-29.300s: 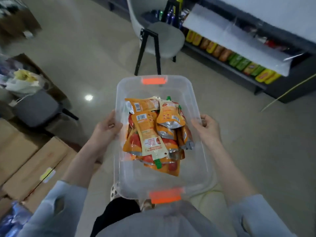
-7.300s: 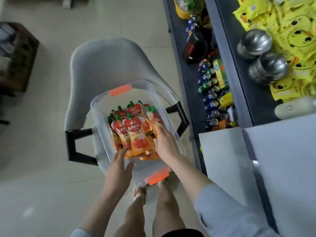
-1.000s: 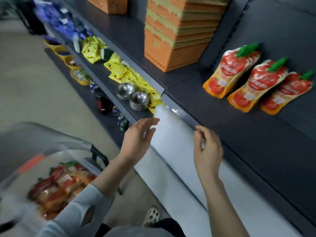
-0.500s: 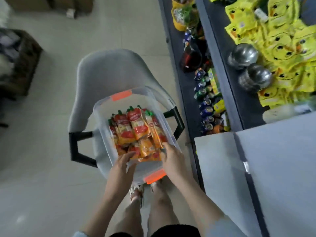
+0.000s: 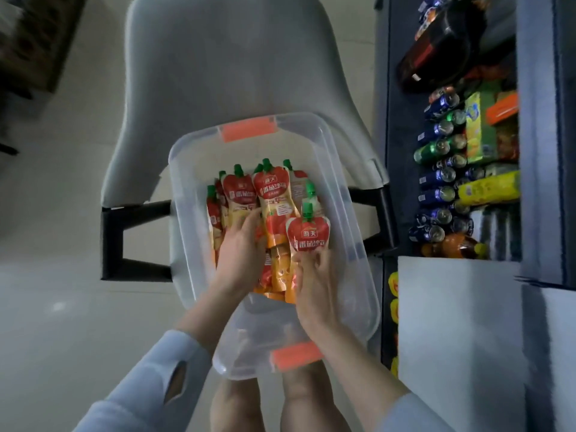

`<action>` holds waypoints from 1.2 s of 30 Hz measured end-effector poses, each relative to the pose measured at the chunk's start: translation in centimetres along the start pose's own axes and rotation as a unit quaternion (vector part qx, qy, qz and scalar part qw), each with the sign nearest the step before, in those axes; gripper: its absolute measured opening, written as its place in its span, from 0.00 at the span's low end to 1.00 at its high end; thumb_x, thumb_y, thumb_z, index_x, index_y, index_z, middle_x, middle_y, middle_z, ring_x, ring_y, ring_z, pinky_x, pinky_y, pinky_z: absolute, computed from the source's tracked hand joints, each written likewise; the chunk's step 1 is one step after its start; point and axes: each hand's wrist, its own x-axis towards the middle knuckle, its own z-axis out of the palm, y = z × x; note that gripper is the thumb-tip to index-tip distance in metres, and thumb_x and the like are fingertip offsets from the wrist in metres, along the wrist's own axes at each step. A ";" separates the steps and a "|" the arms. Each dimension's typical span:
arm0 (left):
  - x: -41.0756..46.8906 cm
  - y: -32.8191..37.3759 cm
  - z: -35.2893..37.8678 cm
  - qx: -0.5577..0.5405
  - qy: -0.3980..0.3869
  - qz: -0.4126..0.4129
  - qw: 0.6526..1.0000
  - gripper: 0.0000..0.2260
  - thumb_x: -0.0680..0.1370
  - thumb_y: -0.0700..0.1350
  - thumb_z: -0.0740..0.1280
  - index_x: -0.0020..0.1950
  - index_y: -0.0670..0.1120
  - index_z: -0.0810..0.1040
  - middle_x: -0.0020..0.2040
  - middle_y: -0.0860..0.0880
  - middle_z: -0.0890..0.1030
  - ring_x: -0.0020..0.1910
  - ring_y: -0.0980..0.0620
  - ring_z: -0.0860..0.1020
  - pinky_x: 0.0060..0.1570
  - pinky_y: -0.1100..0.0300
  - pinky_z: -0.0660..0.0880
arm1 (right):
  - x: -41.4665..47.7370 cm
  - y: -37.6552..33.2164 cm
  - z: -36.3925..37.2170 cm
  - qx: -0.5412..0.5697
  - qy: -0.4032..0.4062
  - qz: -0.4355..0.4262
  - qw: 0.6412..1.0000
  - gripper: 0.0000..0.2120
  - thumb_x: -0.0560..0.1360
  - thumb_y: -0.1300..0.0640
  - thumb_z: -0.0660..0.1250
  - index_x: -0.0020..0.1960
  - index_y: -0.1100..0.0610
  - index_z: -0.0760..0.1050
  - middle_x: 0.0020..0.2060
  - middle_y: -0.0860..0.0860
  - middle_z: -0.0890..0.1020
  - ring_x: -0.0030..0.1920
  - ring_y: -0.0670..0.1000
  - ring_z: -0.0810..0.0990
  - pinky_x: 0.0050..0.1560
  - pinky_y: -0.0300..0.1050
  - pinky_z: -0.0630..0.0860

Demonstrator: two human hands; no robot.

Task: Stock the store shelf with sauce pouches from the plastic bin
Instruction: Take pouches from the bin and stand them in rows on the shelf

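Right hand fingers pinching one sauce pouch above the bin; left hand flat, unclenched on others.

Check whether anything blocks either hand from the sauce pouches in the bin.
Nothing visible does. The bin is open, the left hand lies on the sauce pouches, and the right hand already grips one pouch.

R hand now w/ raised pouch, prev. empty.
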 end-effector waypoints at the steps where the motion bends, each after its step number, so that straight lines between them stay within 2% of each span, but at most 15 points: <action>1: 1.6 0.2 0.4 0.019 0.002 0.000 1.000 0.23 0.80 0.43 0.61 0.75 0.46 0.63 0.73 0.44 0.68 0.70 0.43 0.67 0.68 0.48 0.66 | -0.1 0.2 0.4 0.010 -0.008 0.014 1.000 0.11 0.81 0.53 0.62 0.63 0.53 0.72 0.50 0.37 0.73 0.50 0.35 0.74 0.49 0.40 0.74; 3: 4.4 0.2 0.8 0.070 0.009 -0.023 0.997 0.27 0.81 0.47 0.60 0.78 0.46 0.56 0.77 0.42 0.59 0.76 0.41 0.57 0.73 0.46 0.56 | -0.1 0.1 0.4 0.010 0.011 0.027 1.000 0.22 0.76 0.60 0.69 0.68 0.51 0.68 0.63 0.44 0.69 0.63 0.38 0.71 0.61 0.40 0.75; 5: 6.7 -0.1 0.9 0.100 0.002 -0.088 0.991 0.33 0.79 0.50 0.63 0.78 0.46 0.48 0.79 0.41 0.50 0.77 0.40 0.50 0.74 0.45 0.51 | 0.3 -0.1 0.4 0.014 0.043 0.000 0.999 0.39 0.71 0.64 0.74 0.75 0.46 0.60 0.72 0.52 0.60 0.72 0.53 0.67 0.69 0.53 0.72; 7: 7.6 -0.3 1.2 0.115 0.000 -0.132 0.984 0.38 0.77 0.46 0.66 0.78 0.45 0.44 0.78 0.39 0.48 0.77 0.38 0.52 0.74 0.43 0.55 | 0.8 -0.3 0.2 0.044 0.034 0.007 0.998 0.48 0.71 0.64 0.76 0.79 0.43 0.50 0.75 0.51 0.54 0.77 0.56 0.61 0.72 0.55 0.67; 9: 7.4 -0.3 1.9 0.156 0.013 -0.134 0.979 0.41 0.75 0.42 0.68 0.78 0.43 0.42 0.77 0.37 0.50 0.73 0.36 0.58 0.72 0.42 0.61 | 1.2 -0.6 -0.1 0.068 0.013 0.022 0.997 0.50 0.73 0.62 0.74 0.79 0.41 0.43 0.77 0.52 0.54 0.78 0.55 0.57 0.74 0.58 0.66; 11: 7.0 -0.3 2.4 0.169 0.036 -0.136 0.975 0.42 0.75 0.43 0.68 0.78 0.43 0.41 0.75 0.35 0.55 0.69 0.34 0.63 0.69 0.42 0.63 | 1.4 -0.7 -0.3 0.087 0.006 0.026 0.996 0.48 0.75 0.61 0.72 0.79 0.42 0.42 0.77 0.53 0.59 0.78 0.54 0.60 0.73 0.60 0.68; 13: 6.7 -0.5 2.5 0.157 0.065 -0.139 0.976 0.42 0.76 0.44 0.67 0.77 0.43 0.39 0.71 0.35 0.64 0.65 0.35 0.68 0.66 0.42 0.65 | 1.9 -1.1 -0.7 0.108 0.021 0.041 0.993 0.46 0.75 0.59 0.72 0.81 0.48 0.46 0.78 0.51 0.61 0.77 0.51 0.60 0.74 0.57 0.66; 17: 6.7 -1.4 2.1 0.115 0.077 -0.144 0.980 0.43 0.75 0.47 0.69 0.77 0.46 0.39 0.55 0.39 0.78 0.50 0.39 0.77 0.55 0.41 0.75 | 3.1 -2.1 -1.4 0.110 0.037 0.045 0.992 0.46 0.73 0.58 0.75 0.81 0.52 0.50 0.77 0.51 0.63 0.77 0.50 0.62 0.75 0.50 0.64; 19: 6.4 -1.7 2.2 0.099 0.065 -0.135 0.984 0.36 0.74 0.49 0.70 0.75 0.46 0.52 0.52 0.42 0.79 0.46 0.40 0.78 0.49 0.43 0.78 | 3.8 -2.5 -1.3 0.107 0.023 0.052 0.993 0.41 0.72 0.56 0.75 0.79 0.52 0.57 0.74 0.52 0.69 0.74 0.51 0.67 0.73 0.51 0.67; 21: 5.8 -1.6 2.4 0.115 0.057 -0.113 0.985 0.22 0.74 0.48 0.69 0.66 0.46 0.67 0.52 0.44 0.80 0.46 0.42 0.78 0.46 0.49 0.77 | 4.4 -2.7 -1.0 0.102 0.001 0.058 0.993 0.32 0.74 0.54 0.74 0.73 0.52 0.64 0.67 0.51 0.75 0.68 0.52 0.74 0.68 0.56 0.72; 22: 5.4 -1.5 2.4 0.112 0.059 -0.111 0.986 0.18 0.74 0.47 0.68 0.62 0.47 0.70 0.53 0.44 0.79 0.46 0.43 0.78 0.45 0.51 0.75 | 4.6 -2.8 -0.9 0.102 -0.011 0.062 0.993 0.29 0.75 0.53 0.73 0.72 0.52 0.65 0.65 0.50 0.76 0.66 0.52 0.75 0.66 0.57 0.74; 25: 4.2 -1.4 2.1 0.053 0.060 -0.116 0.990 0.16 0.76 0.46 0.66 0.61 0.48 0.67 0.57 0.44 0.75 0.48 0.42 0.76 0.43 0.52 0.74 | 4.9 -2.9 -1.3 0.133 -0.035 0.084 0.987 0.27 0.77 0.53 0.71 0.72 0.52 0.64 0.62 0.47 0.76 0.62 0.49 0.76 0.64 0.55 0.75; 29: 2.5 -1.5 -0.1 -0.080 0.039 -0.148 0.985 0.19 0.75 0.45 0.66 0.64 0.48 0.65 0.58 0.45 0.76 0.53 0.42 0.77 0.52 0.44 0.78 | 4.6 -2.8 -2.7 0.208 -0.066 0.117 0.969 0.23 0.76 0.55 0.72 0.67 0.53 0.67 0.58 0.49 0.80 0.58 0.50 0.80 0.58 0.51 0.79; 32: 0.4 -0.5 -2.5 -0.201 0.006 -0.158 0.967 0.23 0.75 0.42 0.68 0.68 0.48 0.64 0.58 0.46 0.77 0.53 0.45 0.79 0.52 0.45 0.79 | 3.1 -3.3 -4.8 0.251 -0.086 0.109 0.958 0.23 0.78 0.53 0.70 0.70 0.54 0.68 0.59 0.48 0.80 0.58 0.47 0.80 0.59 0.46 0.78; 36: -3.2 1.7 -6.3 -0.322 -0.015 -0.130 0.938 0.25 0.73 0.39 0.72 0.66 0.51 0.67 0.52 0.52 0.79 0.49 0.51 0.80 0.48 0.51 0.79 | -0.1 -5.2 -9.2 0.308 -0.069 0.100 0.944 0.17 0.79 0.48 0.67 0.66 0.51 0.73 0.55 0.44 0.82 0.54 0.42 0.81 0.52 0.37 0.78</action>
